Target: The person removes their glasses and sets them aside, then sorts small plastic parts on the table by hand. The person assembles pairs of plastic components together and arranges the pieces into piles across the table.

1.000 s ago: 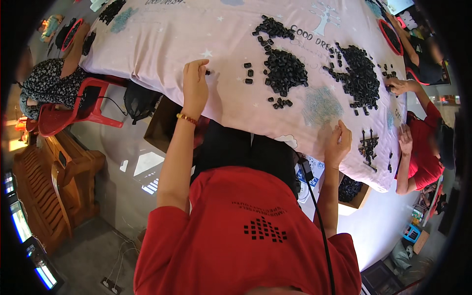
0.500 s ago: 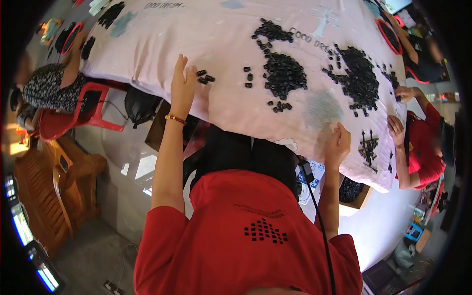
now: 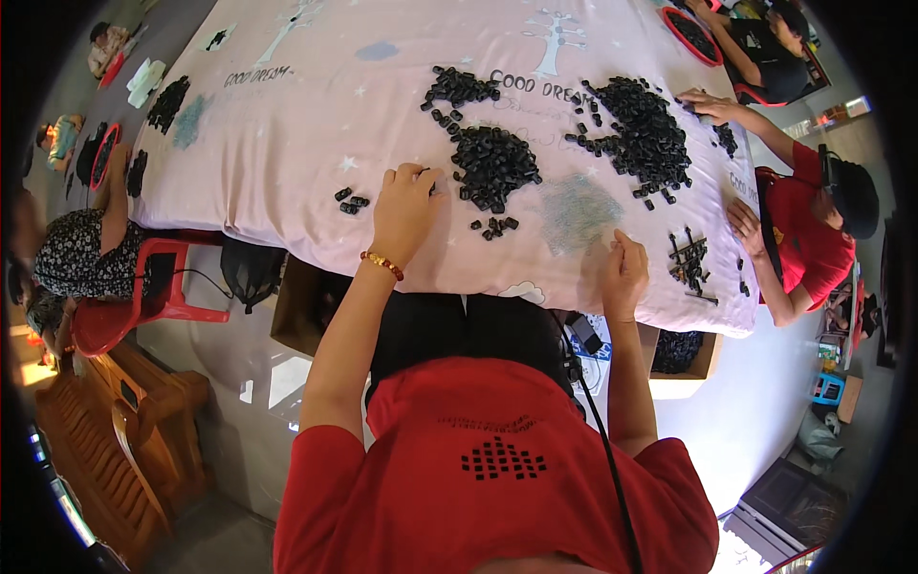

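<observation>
My left hand (image 3: pixel 406 206), with a beaded bracelet at the wrist, rests on the pink cloth with its fingers curled down over small black pieces (image 3: pixel 433 188); part of them is hidden under the fingertips. To its left lies a little group of black pieces (image 3: pixel 353 203), and just right of it is a dense heap of black pieces (image 3: pixel 494 167). Over the cloth's near edge, my right hand (image 3: pixel 626 273) is closed, thumb and fingers together; whatever it may hold is too small to see. Right of that hand lies a bundle of thin black rods with pieces (image 3: pixel 688 263).
The pink printed cloth (image 3: pixel 306 134) covers the table. A larger black heap (image 3: pixel 641 139) lies farther right. A co-worker in red (image 3: pixel 813 253) has hands at the right edge. Below are cardboard boxes (image 3: pixel 703 368) and a red chair (image 3: pixel 153 287) at left.
My left hand has gone from beside the small group to the loose pieces by the middle heap, its fingers curling down. My right hand stays closed near the edge. The view has shifted.
</observation>
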Tool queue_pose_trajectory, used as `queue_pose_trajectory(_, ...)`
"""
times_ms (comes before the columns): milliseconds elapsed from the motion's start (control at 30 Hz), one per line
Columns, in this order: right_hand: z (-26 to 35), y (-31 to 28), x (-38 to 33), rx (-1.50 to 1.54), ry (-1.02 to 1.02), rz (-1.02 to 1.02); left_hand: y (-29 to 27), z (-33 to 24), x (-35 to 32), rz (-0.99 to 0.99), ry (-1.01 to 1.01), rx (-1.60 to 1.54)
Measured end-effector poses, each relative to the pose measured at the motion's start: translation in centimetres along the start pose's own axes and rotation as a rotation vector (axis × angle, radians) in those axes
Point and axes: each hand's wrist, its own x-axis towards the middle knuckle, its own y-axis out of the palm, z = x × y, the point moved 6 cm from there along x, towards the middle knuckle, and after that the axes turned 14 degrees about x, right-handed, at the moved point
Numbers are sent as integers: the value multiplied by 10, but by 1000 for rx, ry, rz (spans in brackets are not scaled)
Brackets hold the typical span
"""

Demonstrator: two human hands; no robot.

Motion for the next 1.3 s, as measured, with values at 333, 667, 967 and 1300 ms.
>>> queue_pose_trajectory(333,1,1,1,1,-18,2,8,3,6,5,25,14)
queue_pose_trajectory(667,3,0,0,-5,29,29,7,3,10,-11,28,-20)
queue_pose_trajectory(967,4,-2,1,-5,3,35,5,13,27,59,-130,-210)
queue_pose_trajectory(1300,11,-4,4,-31,56,54,29,15,117,22,28,-309)
